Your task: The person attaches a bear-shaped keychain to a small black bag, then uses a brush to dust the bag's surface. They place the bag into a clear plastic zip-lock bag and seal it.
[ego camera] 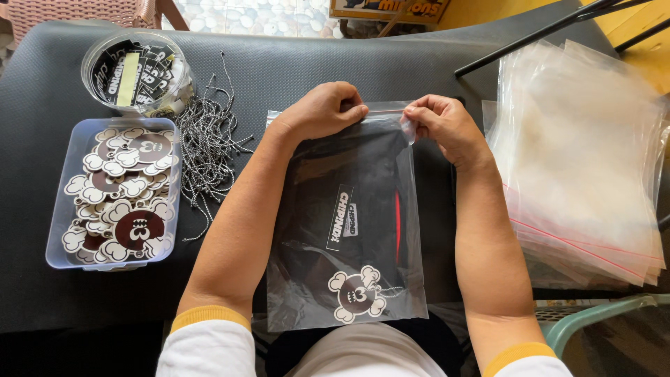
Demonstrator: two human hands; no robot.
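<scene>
2 hands pinch the far zip edge of a clear bag on the black surface — left hand, right hand closed on it; bag runs toward the body.

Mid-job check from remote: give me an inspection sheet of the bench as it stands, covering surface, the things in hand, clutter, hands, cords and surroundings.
Surface: black textured mat, flat.
Job's things: clear zip bag holding a dark folded garment, a label strip and a skull-shaped hang tag.
Clutter: clear tray of skull-shaped tags at left; round tub of black labels behind it; stack of empty clear bags at right.
Hands: left hand and right hand both pinch the bag's top edge.
Cords: loose pile of black-and-white strings beside the tray; no power cables seen.
Surroundings: black rods at top right, a green chair edge at lower right.
</scene>
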